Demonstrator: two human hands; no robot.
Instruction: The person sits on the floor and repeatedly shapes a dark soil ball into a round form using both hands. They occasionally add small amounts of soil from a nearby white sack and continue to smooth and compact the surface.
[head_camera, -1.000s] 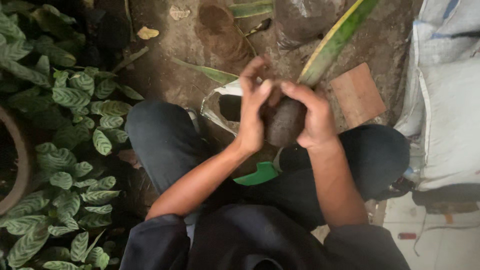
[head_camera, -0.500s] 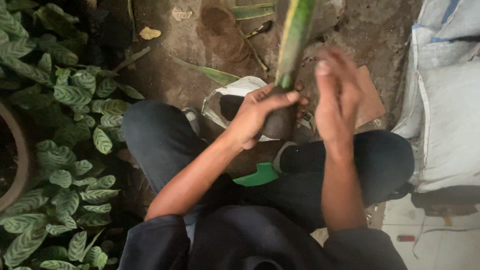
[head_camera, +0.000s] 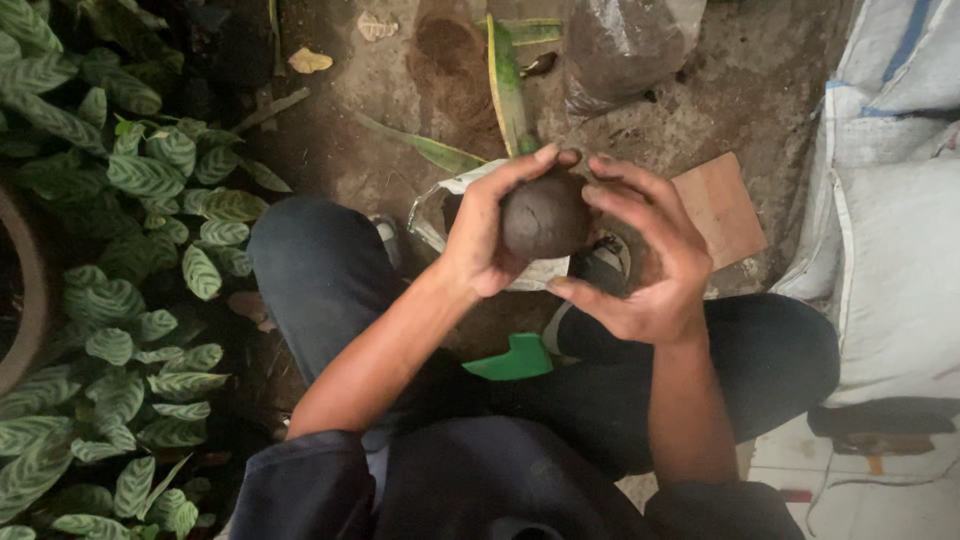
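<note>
One dark brown, rounded ball of soil (head_camera: 545, 215) sits between both hands above the person's lap, with a long green blade-shaped leaf (head_camera: 506, 85) rising from its far side. The left hand (head_camera: 490, 235) wraps around the ball's left side, thumb and fingers curled onto it in a firm grasp. The right hand (head_camera: 645, 265) is cupped just beside the ball's right side, fingers spread and bent; its fingertips (head_camera: 600, 165) reach the top edge of the ball, the palm stays apart from it. Directly under the hands lies a white crumpled plastic bag (head_camera: 440, 205) on the dirt ground. Below the right hand a flat green plastic piece (head_camera: 515, 358) rests by the dark trouser leg. Beyond the right hand lies a square reddish-brown tile (head_camera: 722, 210). Well left of the left hand grow green striped-leaf plants (head_camera: 140, 180).
</note>
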